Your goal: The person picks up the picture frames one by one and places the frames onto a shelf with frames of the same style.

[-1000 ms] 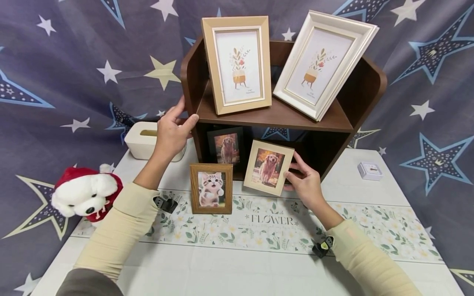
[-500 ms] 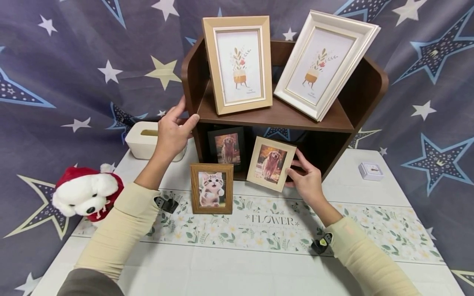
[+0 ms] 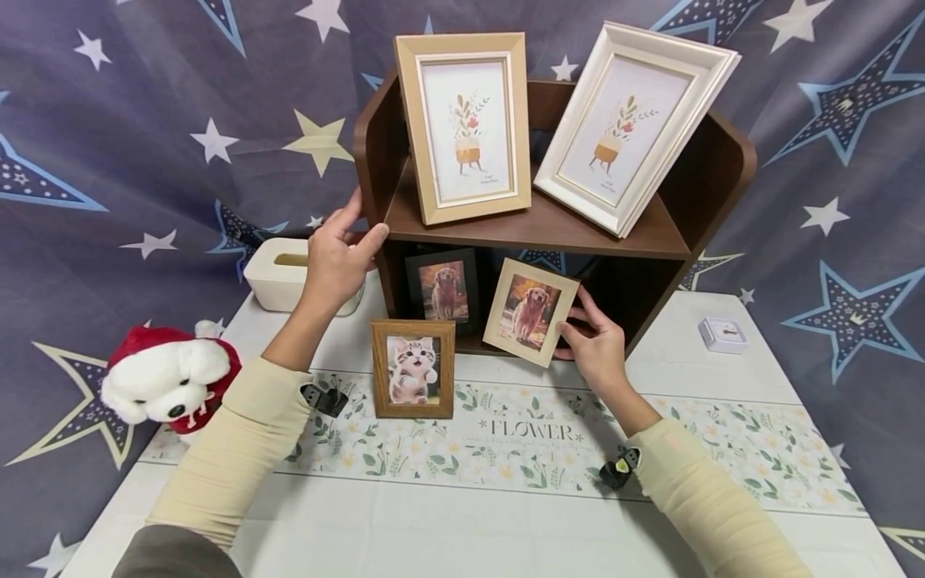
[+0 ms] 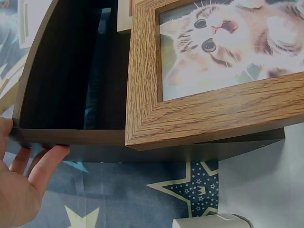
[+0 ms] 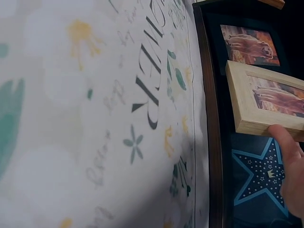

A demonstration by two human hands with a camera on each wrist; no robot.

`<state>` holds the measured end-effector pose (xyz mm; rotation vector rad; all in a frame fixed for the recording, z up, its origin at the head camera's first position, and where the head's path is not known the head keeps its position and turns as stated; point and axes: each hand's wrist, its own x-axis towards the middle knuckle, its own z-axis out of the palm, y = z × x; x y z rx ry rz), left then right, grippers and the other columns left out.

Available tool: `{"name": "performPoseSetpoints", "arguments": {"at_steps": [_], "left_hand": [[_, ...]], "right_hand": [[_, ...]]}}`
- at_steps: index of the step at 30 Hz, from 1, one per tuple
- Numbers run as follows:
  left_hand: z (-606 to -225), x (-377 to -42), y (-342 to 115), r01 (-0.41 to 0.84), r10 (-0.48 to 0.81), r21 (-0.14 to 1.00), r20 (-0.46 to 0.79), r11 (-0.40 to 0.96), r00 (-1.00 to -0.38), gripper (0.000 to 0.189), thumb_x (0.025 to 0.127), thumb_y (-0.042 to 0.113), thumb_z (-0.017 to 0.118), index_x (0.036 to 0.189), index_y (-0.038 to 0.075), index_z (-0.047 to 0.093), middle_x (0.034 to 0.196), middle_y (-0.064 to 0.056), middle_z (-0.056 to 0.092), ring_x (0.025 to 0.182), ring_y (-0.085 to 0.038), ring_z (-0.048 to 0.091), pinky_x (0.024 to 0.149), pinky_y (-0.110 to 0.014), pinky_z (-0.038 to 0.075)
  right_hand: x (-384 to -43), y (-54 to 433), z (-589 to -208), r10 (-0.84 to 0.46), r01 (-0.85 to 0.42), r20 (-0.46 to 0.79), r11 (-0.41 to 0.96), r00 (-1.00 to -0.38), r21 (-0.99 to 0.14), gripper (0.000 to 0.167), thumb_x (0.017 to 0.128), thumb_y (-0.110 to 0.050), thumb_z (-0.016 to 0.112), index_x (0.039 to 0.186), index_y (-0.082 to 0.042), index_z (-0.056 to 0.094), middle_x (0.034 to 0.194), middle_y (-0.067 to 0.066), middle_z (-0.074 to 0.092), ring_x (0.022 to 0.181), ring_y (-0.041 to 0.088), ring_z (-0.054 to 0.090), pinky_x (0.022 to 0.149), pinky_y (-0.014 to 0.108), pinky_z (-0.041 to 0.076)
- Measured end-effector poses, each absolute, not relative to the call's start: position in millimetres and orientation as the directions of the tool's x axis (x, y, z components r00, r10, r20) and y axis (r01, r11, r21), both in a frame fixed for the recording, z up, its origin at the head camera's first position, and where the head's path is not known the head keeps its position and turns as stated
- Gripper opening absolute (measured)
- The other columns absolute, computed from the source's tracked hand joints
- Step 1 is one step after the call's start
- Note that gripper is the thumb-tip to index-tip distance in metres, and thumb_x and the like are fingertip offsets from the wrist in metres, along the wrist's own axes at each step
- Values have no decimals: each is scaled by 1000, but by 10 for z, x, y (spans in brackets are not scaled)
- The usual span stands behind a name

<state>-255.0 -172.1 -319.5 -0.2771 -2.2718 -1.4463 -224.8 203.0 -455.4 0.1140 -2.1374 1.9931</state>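
In the head view my left hand [image 3: 336, 257] grips the front edge of the left side panel of a dark brown two-tier shelf [image 3: 535, 229]. My right hand [image 3: 598, 345] pinches the right edge of a cream photo frame [image 3: 531, 311] with a dog picture. That frame tilts at the opening of the lower tier. In the right wrist view the thumb [image 5: 284, 142] lies on its edge, and its base hangs above the shelf floor. A black photo frame [image 3: 472, 293] stands inside the lower tier at the left. In front of it, on the table, stands a brown wooden photo frame [image 3: 413, 409] with a kitten.
On the upper tier stand a tan photo frame [image 3: 473, 128] and a tilted white photo frame [image 3: 636, 128]. A white tissue box [image 3: 270, 281] and a plush dog [image 3: 173, 377] are at the left. A small white clock [image 3: 723, 334] sits right on the table [image 3: 448, 522].
My right hand has moved the cream photo frame up and back toward the lower tier, tilting it more. My left hand stays on the shelf's side panel.
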Motion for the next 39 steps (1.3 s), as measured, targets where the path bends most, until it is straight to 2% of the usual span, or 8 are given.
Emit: {"name": "performPoseSetpoints", "arguments": {"at_steps": [8, 19, 22, 26, 29, 32, 39], "left_hand": [[-3199, -2560, -1719, 383, -60, 811, 453, 443, -889, 65, 97, 25, 70, 154, 33, 41, 138, -11, 62, 80, 7, 62, 55, -13, 58], [-3193, -2555, -1714, 382, -64, 813, 452, 440, -890, 64, 97, 25, 71, 154, 34, 43, 137, -10, 62, 84, 0, 65, 56, -14, 59], [-3196, -2560, -1715, 380, -65, 811, 453, 445, -889, 65, 97, 25, 70, 154, 33, 42, 138, -11, 62, 87, -6, 67, 56, -15, 59], [-3195, -2559, -1713, 383, -65, 809, 456, 445, -888, 64, 97, 24, 71, 154, 32, 42, 138, -10, 62, 87, -6, 67, 56, -16, 60], [-3195, -2557, -1710, 384, -64, 810, 456, 444, -887, 64, 97, 24, 71, 154, 32, 42, 138, -11, 62, 84, 1, 64, 56, -15, 59], [-3193, -2554, -1708, 384, -64, 811, 456, 442, -888, 64, 97, 24, 71, 154, 32, 42, 138, -11, 62, 84, 1, 64, 55, -14, 59], [-3183, -2543, -1708, 385, -61, 813, 454, 438, -889, 64, 97, 24, 70, 155, 31, 42, 139, -11, 62, 87, -4, 65, 56, -13, 58]], "right_hand": [[-2304, 2016, -4546, 97, -205, 212, 77, -972, -976, 72, 95, 0, 68, 155, -31, 42, 116, 2, 64, 83, 6, 75, 62, 36, 65], [-2398, 2006, -4592, 129, -240, 251, 97, -959, -966, 69, 96, -2, 67, 152, -36, 45, 119, 12, 64, 83, 5, 75, 62, 38, 65], [-2426, 1991, -4624, 147, -251, 261, 79, -954, -965, 70, 95, -1, 68, 152, -35, 45, 117, 7, 65, 83, 5, 75, 61, 35, 65], [-2457, 1954, -4660, 178, -258, 266, 68, -947, -964, 71, 95, 0, 67, 152, -37, 46, 117, 8, 64, 82, 3, 74, 59, 28, 64], [-2473, 1916, -4663, 190, -257, 266, 70, -945, -964, 71, 95, 0, 67, 151, -38, 46, 121, 16, 63, 81, 1, 73, 59, 27, 64], [-2487, 1878, -4667, 199, -258, 269, 81, -942, -963, 70, 95, 0, 67, 150, -38, 46, 123, 20, 63, 81, -1, 73, 59, 27, 64], [-2510, 1827, -4659, 237, -208, 225, 93, -945, -974, 71, 95, 1, 66, 151, -37, 47, 123, 15, 62, 81, 2, 73, 59, 28, 64]]}}
